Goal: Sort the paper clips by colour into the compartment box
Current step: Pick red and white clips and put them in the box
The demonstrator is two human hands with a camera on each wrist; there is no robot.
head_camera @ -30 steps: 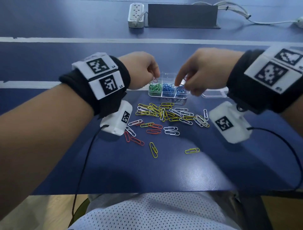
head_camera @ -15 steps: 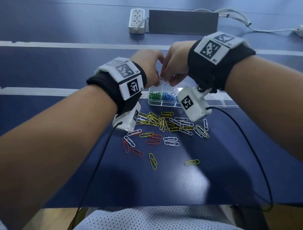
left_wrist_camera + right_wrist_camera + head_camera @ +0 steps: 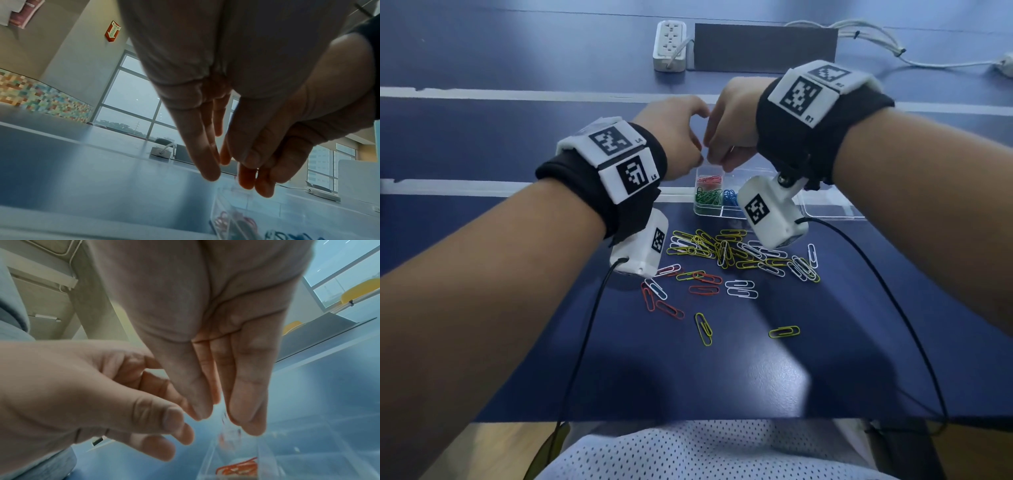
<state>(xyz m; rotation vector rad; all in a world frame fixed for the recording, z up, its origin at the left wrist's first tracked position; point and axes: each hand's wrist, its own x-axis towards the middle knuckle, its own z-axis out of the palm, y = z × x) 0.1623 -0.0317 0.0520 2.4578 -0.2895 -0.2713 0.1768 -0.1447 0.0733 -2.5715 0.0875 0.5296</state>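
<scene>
The clear compartment box (image 3: pixel 714 205) sits on the blue table (image 3: pixel 739 359), just beyond a loose scatter of paper clips (image 3: pixel 726 251) — yellow, white and a few red. In the box, red clips (image 3: pixel 709 179) fill a far compartment, green ones (image 3: pixel 708 198) the near-left one, blue ones (image 3: pixel 730 197) the next to the right; the rest of the box is hidden behind the right wrist camera (image 3: pixel 774 212).

Both hands hang close together right above the red compartment. The left hand (image 3: pixel 677 137) has its fingers (image 3: pixel 202 146) pointing down, almost straight, holding nothing that can be made out. The right hand (image 3: pixel 732 130) also points its fingers (image 3: pixel 246 394) down and relaxed; in the right wrist view a blurred reddish streak (image 3: pixel 225 417) shows between the fingertips above the compartment, too smeared to tell whether it is a clip or whether it is gripped.

A clear lid (image 3: pixel 832 205) lies just right of the box, partly cut off by the right forearm. Black cables (image 3: pixel 585 325) run from both wrist cameras toward the table's near edge. Far back stand a white power strip (image 3: pixel 670 46), a dark panel (image 3: pixel 765 48) beside it, and white cords (image 3: pixel 887 48). The wrist views show large windows (image 3: pixel 131 104), a coloured tile band (image 3: pixel 41 99) on the wall and a red fire sign (image 3: pixel 112 31).
</scene>
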